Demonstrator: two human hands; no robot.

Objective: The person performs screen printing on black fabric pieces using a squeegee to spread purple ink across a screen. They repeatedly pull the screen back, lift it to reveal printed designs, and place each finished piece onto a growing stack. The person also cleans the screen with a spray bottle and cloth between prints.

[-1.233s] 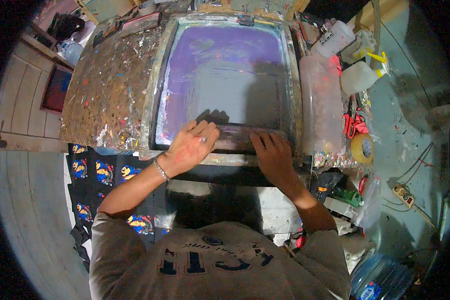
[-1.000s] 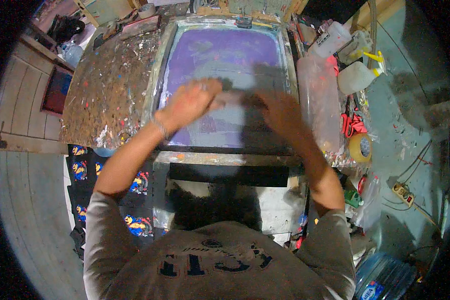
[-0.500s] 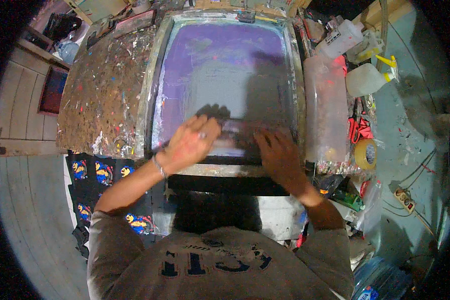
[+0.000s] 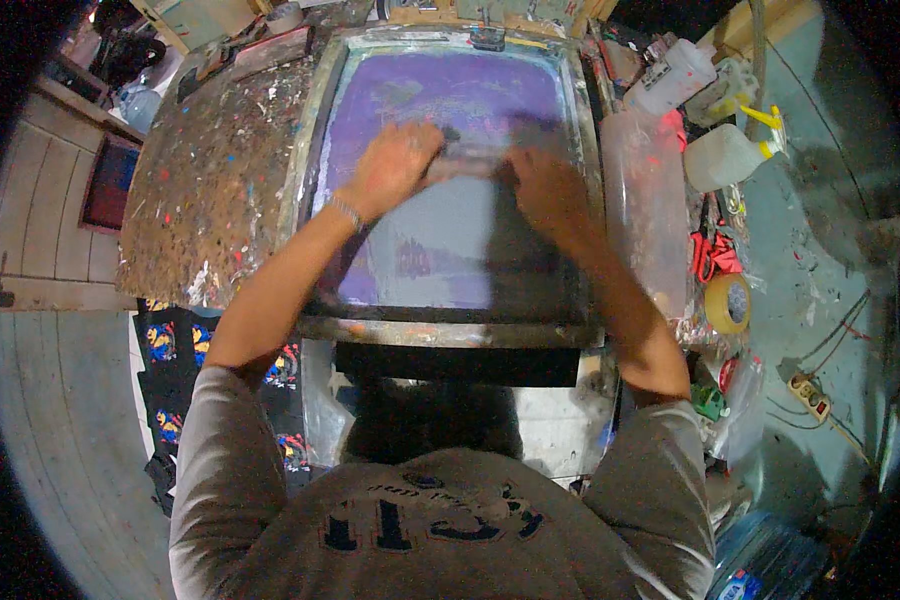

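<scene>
A framed printing screen [image 4: 450, 332] lies flat before me, its mesh purple around a greyish middle. Across the upper part of the mesh sits a squeegee [image 4: 473, 165], blurred by motion. My left hand [image 4: 395, 168] is closed on its left end, a bracelet at the wrist. My right hand [image 4: 550, 195] grips the right end and lies partly in shadow. Below the squeegee, toward my body, a faint dark print shape shows on the mesh. Black cloth [image 4: 450, 366] hangs out under the screen's near edge.
A paint-spattered board [image 4: 205, 180] stands left of the screen. On the right are a spray bottle [image 4: 720, 158], a clear plastic sheet [image 4: 647, 210], red-handled scissors [image 4: 712, 255] and a tape roll [image 4: 727, 304]. Dark printed fabric [image 4: 165, 385] hangs at lower left; a power strip [image 4: 808, 398] lies far right.
Both hands have moved away from my body with the squeegee, from the near end of the mesh to its upper part. The near mesh is now uncovered.
</scene>
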